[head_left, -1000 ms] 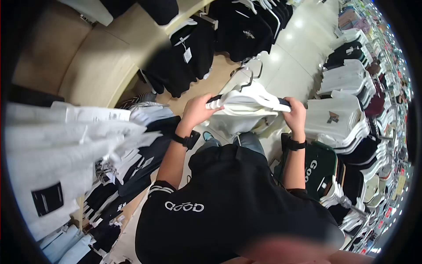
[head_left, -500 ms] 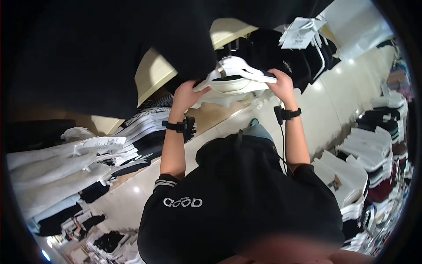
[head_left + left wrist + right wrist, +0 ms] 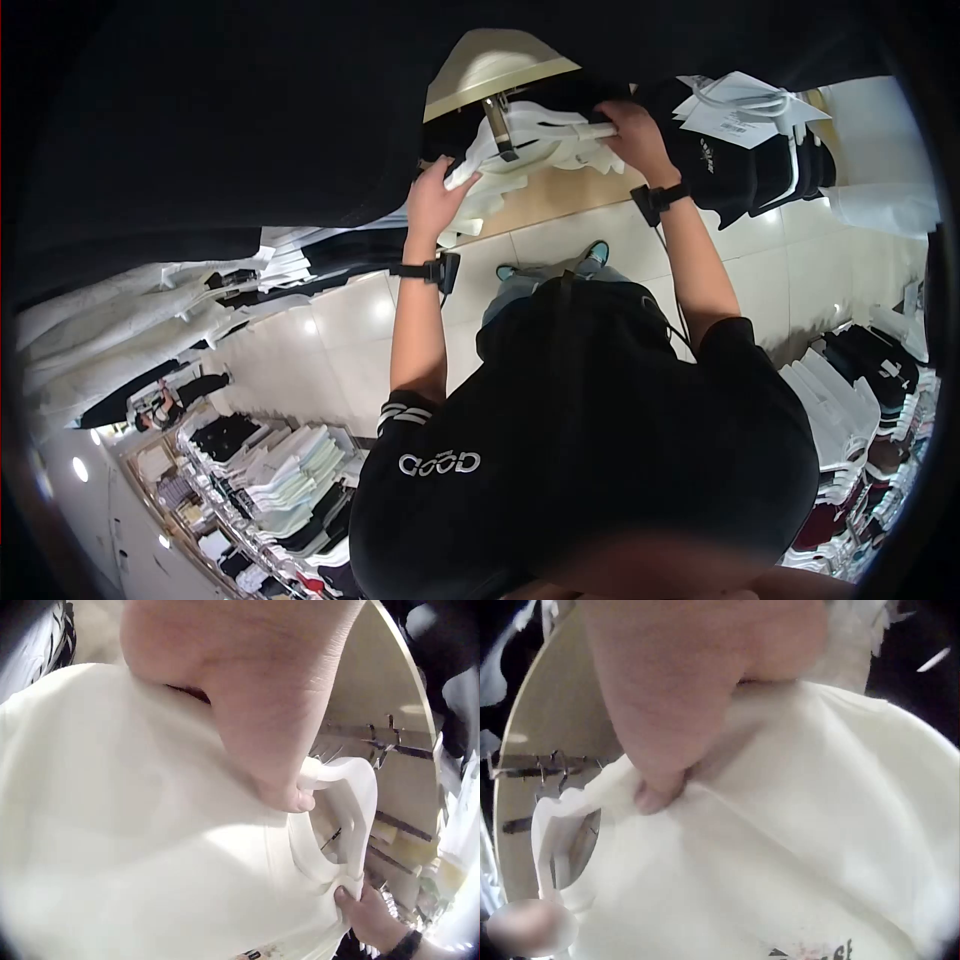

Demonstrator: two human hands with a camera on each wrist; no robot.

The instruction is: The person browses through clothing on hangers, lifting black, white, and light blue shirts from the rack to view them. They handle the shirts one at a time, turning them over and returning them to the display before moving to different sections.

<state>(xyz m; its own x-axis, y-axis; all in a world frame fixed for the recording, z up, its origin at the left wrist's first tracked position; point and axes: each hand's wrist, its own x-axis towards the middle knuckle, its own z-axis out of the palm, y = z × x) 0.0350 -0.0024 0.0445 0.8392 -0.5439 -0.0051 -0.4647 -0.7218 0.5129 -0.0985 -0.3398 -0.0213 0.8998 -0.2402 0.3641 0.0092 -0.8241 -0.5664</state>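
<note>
A bundle of white T-shirts (image 3: 135,817) hangs on white hangers (image 3: 545,120) between my two hands. My left hand (image 3: 436,205) grips the bundle at one shoulder, its thumb over the cloth near the collar in the left wrist view. At the opposite shoulder my right hand (image 3: 637,138) grips it, thumb pressed on the fabric in the right wrist view. Dark print shows low on the front shirt (image 3: 780,840). A metal display arm (image 3: 500,125) overlaps the hangers in the head view; the hanger hooks are hard to make out there.
A large black garment (image 3: 230,120) hangs close overhead, in front of a cream curved shelf (image 3: 510,65). Black shirts (image 3: 750,165) with a white price tag (image 3: 735,112) hang to the right. White garments (image 3: 110,320) hang at left; clothes racks (image 3: 290,480) stand behind on the tiled floor (image 3: 330,340).
The body has turned from the aisle toward the curved shelf. Both hands have carried the hangers up to the metal display arm, still gripping the shoulders.
</note>
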